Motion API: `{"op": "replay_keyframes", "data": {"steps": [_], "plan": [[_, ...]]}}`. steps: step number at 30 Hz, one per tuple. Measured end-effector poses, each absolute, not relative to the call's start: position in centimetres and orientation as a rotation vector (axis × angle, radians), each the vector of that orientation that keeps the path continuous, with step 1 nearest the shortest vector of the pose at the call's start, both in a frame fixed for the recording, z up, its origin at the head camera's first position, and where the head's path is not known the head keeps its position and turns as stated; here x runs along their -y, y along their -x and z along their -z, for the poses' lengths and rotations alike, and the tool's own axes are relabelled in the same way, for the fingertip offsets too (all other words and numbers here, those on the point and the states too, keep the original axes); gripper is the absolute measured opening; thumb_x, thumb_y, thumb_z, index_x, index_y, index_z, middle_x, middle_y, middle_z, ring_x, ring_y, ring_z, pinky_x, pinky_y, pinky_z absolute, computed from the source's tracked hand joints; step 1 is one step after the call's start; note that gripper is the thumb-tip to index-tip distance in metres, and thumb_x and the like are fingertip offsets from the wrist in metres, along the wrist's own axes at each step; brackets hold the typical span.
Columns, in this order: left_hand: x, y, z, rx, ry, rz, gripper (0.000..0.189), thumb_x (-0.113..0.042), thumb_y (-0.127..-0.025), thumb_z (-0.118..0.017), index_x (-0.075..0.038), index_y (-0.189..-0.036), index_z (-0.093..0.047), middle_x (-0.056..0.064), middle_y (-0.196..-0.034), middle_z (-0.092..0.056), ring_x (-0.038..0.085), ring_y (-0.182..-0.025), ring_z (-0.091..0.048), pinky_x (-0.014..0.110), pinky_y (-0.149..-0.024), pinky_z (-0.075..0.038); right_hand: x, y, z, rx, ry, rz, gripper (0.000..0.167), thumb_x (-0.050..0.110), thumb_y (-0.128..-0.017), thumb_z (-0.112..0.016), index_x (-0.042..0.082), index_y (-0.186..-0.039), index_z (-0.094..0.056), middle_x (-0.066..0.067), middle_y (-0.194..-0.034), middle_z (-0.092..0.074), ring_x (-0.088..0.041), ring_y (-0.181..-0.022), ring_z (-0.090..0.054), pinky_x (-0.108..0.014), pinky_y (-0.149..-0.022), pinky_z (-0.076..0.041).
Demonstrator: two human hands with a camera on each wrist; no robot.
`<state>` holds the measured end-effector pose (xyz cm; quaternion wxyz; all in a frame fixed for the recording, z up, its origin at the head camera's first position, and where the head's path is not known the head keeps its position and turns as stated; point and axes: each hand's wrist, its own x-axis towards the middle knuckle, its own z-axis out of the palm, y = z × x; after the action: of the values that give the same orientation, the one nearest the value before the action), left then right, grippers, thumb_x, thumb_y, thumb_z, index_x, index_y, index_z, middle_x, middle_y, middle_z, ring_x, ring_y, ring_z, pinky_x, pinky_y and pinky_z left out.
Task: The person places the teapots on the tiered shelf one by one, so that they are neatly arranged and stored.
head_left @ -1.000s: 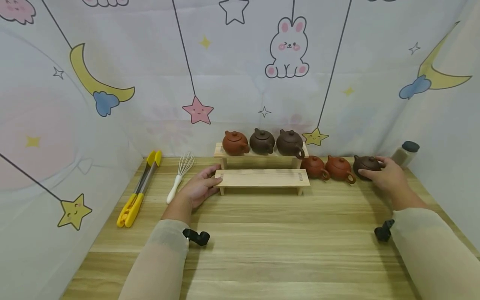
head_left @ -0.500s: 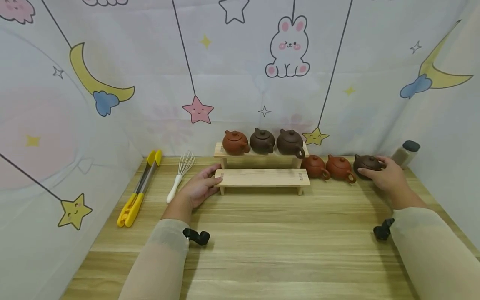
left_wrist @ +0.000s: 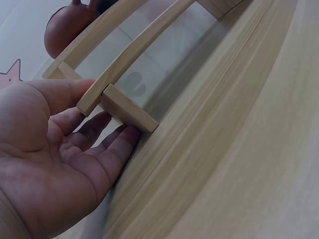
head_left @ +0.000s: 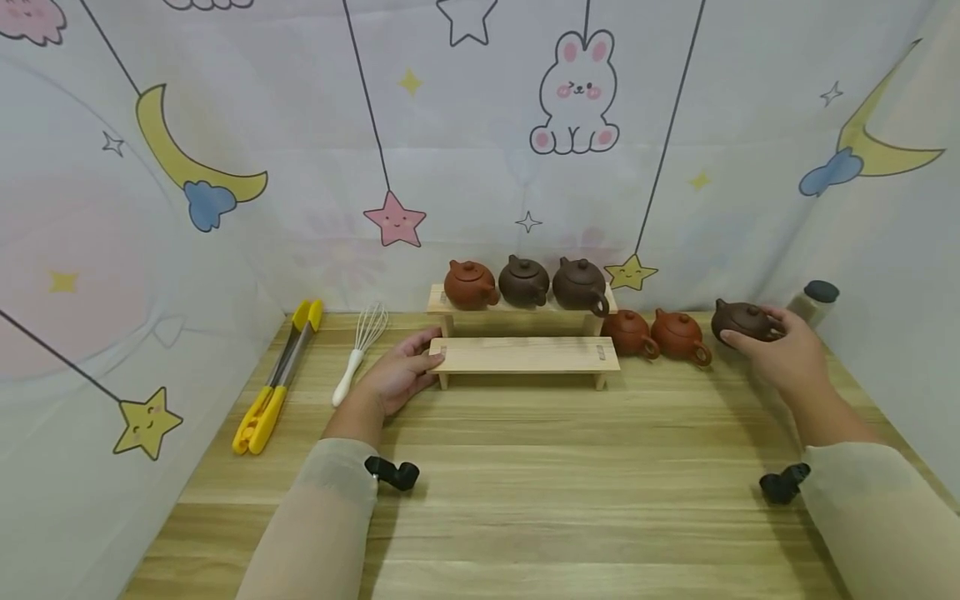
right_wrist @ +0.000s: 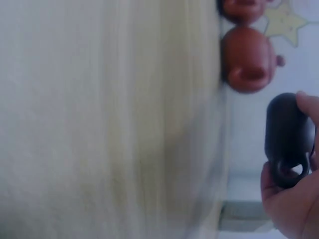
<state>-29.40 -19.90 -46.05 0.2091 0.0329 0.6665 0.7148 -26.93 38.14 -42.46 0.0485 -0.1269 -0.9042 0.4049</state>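
At the far right of the head view, my right hand (head_left: 791, 354) grips a dark brown teapot (head_left: 742, 321) between thumb and fingers. The right wrist view shows this dark teapot (right_wrist: 286, 134) raised off the table. My left hand (head_left: 397, 375) holds the left end of a two-step wooden stand (head_left: 517, 357), thumb on the lower board and fingers against its leg (left_wrist: 129, 109). On the upper board sit a reddish teapot (head_left: 470, 285) and two dark teapots, one in the middle (head_left: 523, 282) and one at the right (head_left: 580, 285). The lower board is bare.
Two reddish teapots, one nearer the stand (head_left: 628, 333) and one farther right (head_left: 678, 336), stand on the table. A dark-lidded jar (head_left: 816, 300) is behind my right hand. Yellow-handled tongs (head_left: 277, 379) and a whisk (head_left: 360, 354) lie left. A patterned curtain (head_left: 480, 167) hangs behind.
My right hand has lifted the dark teapot off the table and moved slightly right with it. The left hand stays on the stand.
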Motion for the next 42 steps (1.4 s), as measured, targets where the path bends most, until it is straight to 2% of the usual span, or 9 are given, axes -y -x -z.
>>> {"op": "replay_keyframes", "data": {"steps": [5, 7, 11, 12, 18, 28, 32, 36, 42], "plan": [[19.9, 29.4, 46.0, -1.859, -0.083, -1.998, 0.072, -0.011, -0.111, -0.057, -0.015, -0.173, -0.021, 0.008, -0.183, -0.008, 0.032, -0.164, -0.025, 0.055, -0.134, -0.026, -37.2, 26.0, 41.6, 2.736, 0.366, -1.265, 0.109, 0.068, -0.094, -0.07, 0.012, -0.173, -0.02, -0.029, -0.174, -0.025, -0.057, -0.149, -0.038, -0.055, -0.097, -0.05], [19.9, 29.4, 46.0, -1.863, -0.083, -1.999, 0.071, -0.01, -0.111, -0.056, -0.014, -0.173, -0.021, 0.008, -0.182, -0.009, 0.032, -0.163, -0.027, 0.055, -0.133, -0.027, -36.7, 25.6, 41.3, 2.737, 0.35, -1.275, 0.109, 0.067, -0.093, -0.072, 0.013, -0.173, -0.021, -0.027, -0.174, -0.028, -0.055, -0.149, -0.039, -0.041, -0.093, -0.052], [19.9, 29.4, 46.0, -1.859, -0.079, -2.003, 0.071, -0.009, -0.111, -0.055, -0.014, -0.173, -0.021, 0.009, -0.182, -0.011, 0.032, -0.162, -0.03, 0.055, -0.133, -0.028, -35.1, 24.7, 40.9, 2.754, 0.251, -1.283, 0.106, 0.065, -0.093, -0.074, 0.015, -0.172, -0.025, -0.026, -0.171, -0.034, -0.052, -0.148, -0.043, -0.021, -0.085, -0.049], [20.0, 29.4, 46.0, -1.856, -0.077, -2.003, 0.071, -0.009, -0.111, -0.055, -0.014, -0.173, -0.021, 0.009, -0.182, -0.011, 0.032, -0.161, -0.03, 0.055, -0.133, -0.028, -34.6, 24.5, 40.9, 2.757, 0.221, -1.289, 0.104, 0.064, -0.093, -0.075, 0.015, -0.172, -0.026, -0.026, -0.171, -0.036, -0.05, -0.148, -0.044, -0.015, -0.081, -0.045], [19.9, 29.4, 46.0, -1.856, -0.075, -2.001, 0.071, -0.009, -0.111, -0.056, -0.015, -0.173, -0.021, 0.008, -0.182, -0.011, 0.031, -0.162, -0.029, 0.054, -0.133, -0.028, -31.3, 23.2, 40.8, 2.744, 0.11, -1.363, 0.1, 0.06, -0.093, -0.078, 0.016, -0.17, -0.031, -0.022, -0.166, -0.044, -0.043, -0.143, -0.05, -0.008, -0.079, -0.048], [19.8, 29.3, 46.0, -1.862, -0.08, -1.992, 0.07, -0.009, -0.111, -0.055, -0.014, -0.173, -0.022, 0.008, -0.182, -0.011, 0.031, -0.161, -0.029, 0.054, -0.132, -0.029, -26.0, 21.8, 40.8, 2.739, -0.017, -1.518, 0.094, 0.052, -0.091, -0.084, 0.022, -0.167, -0.037, -0.019, -0.161, -0.049, -0.04, -0.143, -0.054, -0.01, -0.084, -0.051], [19.8, 29.3, 46.0, -1.857, -0.082, -1.998, 0.07, -0.009, -0.111, -0.054, -0.014, -0.173, -0.021, 0.008, -0.182, -0.012, 0.031, -0.161, -0.03, 0.054, -0.133, -0.029, -23.6, 21.3, 41.0, 2.764, -0.075, -1.533, 0.092, 0.052, -0.089, -0.086, 0.024, -0.165, -0.04, -0.015, -0.157, -0.052, -0.037, -0.141, -0.056, -0.028, -0.098, -0.055], [19.8, 29.3, 46.0, -1.858, -0.083, -1.998, 0.07, -0.009, -0.111, -0.054, -0.014, -0.172, -0.021, 0.008, -0.182, -0.011, 0.031, -0.161, -0.029, 0.054, -0.133, -0.029, -21.2, 20.8, 41.1, 2.771, -0.129, -1.517, 0.089, 0.051, -0.086, -0.089, 0.026, -0.16, -0.046, -0.011, -0.156, -0.055, -0.036, -0.138, -0.058, -0.048, -0.106, -0.052], [19.8, 29.4, 46.1, -1.859, -0.086, -1.996, 0.07, -0.009, -0.111, -0.054, -0.014, -0.173, -0.021, 0.009, -0.182, -0.01, 0.032, -0.162, -0.028, 0.055, -0.133, -0.028, -17.8, 20.8, 41.3, 2.762, -0.172, -1.549, 0.085, 0.048, -0.084, -0.091, 0.028, -0.156, -0.05, -0.009, -0.154, -0.056, -0.035, -0.135, -0.06, -0.05, -0.107, -0.053]]}}
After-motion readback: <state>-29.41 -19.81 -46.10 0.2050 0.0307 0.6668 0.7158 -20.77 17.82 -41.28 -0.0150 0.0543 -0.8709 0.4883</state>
